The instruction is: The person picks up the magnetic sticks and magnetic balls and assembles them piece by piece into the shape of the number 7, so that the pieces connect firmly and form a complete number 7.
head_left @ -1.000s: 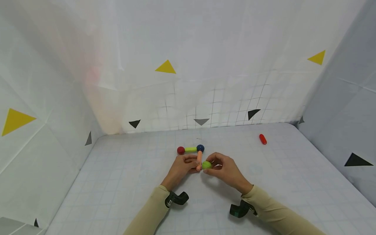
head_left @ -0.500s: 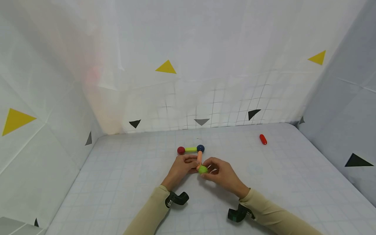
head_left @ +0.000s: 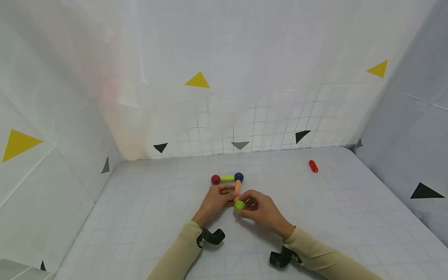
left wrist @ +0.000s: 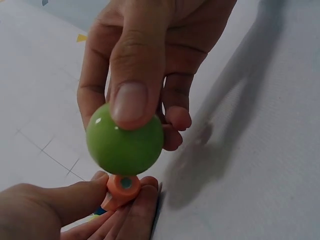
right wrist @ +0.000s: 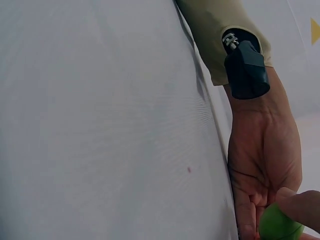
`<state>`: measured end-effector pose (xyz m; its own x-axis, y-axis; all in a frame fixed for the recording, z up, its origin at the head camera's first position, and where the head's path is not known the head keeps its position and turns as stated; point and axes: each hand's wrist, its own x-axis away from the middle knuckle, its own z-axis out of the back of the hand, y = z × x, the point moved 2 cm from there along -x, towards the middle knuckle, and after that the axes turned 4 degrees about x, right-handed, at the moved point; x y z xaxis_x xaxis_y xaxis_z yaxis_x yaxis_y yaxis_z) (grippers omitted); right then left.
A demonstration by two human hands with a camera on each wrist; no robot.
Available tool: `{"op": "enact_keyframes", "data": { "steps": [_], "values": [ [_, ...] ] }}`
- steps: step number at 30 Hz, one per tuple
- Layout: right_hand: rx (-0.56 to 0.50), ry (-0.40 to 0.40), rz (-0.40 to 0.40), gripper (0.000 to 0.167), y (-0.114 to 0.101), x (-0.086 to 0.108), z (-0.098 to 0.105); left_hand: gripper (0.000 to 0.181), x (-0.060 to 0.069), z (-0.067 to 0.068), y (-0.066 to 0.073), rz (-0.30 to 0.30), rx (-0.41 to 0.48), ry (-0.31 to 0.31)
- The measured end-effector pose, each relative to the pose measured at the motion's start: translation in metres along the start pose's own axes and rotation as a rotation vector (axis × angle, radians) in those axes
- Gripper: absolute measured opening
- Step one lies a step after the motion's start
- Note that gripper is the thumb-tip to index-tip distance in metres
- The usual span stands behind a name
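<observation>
My left hand (head_left: 215, 200) pinches the orange stick (head_left: 237, 188) between thumb and fingers. At its far end the stick meets a dark blue ball (head_left: 238, 177), from which a yellow-green stick (head_left: 227, 178) runs left to a dark red ball (head_left: 215, 179). A green ball (head_left: 239, 205) is pinched by my right hand (head_left: 267, 214) at the near end of the orange stick. In the left wrist view the green ball (left wrist: 125, 142) is right by the orange stick's end (left wrist: 123, 187); whether they touch, I cannot tell.
A red stick (head_left: 313, 166) lies alone at the back right of the white table (head_left: 147, 202). White sheets with yellow, grey and black triangles stand behind the table and at both sides.
The green ball, held by my right hand, has moved from the right side of the orange stick's near end round to its front. My left hand and the joined pieces have stayed put.
</observation>
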<state>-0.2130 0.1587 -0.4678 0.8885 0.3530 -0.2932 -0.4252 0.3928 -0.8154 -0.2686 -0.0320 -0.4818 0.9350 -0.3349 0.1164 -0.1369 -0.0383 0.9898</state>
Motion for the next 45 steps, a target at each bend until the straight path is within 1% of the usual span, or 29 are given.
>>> {"op": "enact_keyframes", "data": {
  "steps": [18,26,37,41,45],
  "values": [
    [0.008,-0.004,0.026,0.033,-0.004,0.000,-0.005,0.038,0.001,0.000,0.003,0.003,-0.025,0.015],
    [0.021,-0.004,0.025,0.034,-0.004,-0.001,-0.005,0.038,0.001,0.000,0.004,0.010,-0.016,0.012],
    [0.041,-0.002,0.034,0.037,-0.001,-0.002,-0.007,0.038,0.002,0.000,0.005,0.010,-0.027,0.007],
    [0.054,0.001,0.022,0.036,-0.001,-0.001,-0.009,0.038,0.001,0.000,0.003,0.010,-0.048,0.011],
    [0.065,0.013,0.022,0.032,0.000,-0.001,-0.011,0.038,0.000,0.001,0.000,-0.006,-0.079,0.009]
  ]
}}
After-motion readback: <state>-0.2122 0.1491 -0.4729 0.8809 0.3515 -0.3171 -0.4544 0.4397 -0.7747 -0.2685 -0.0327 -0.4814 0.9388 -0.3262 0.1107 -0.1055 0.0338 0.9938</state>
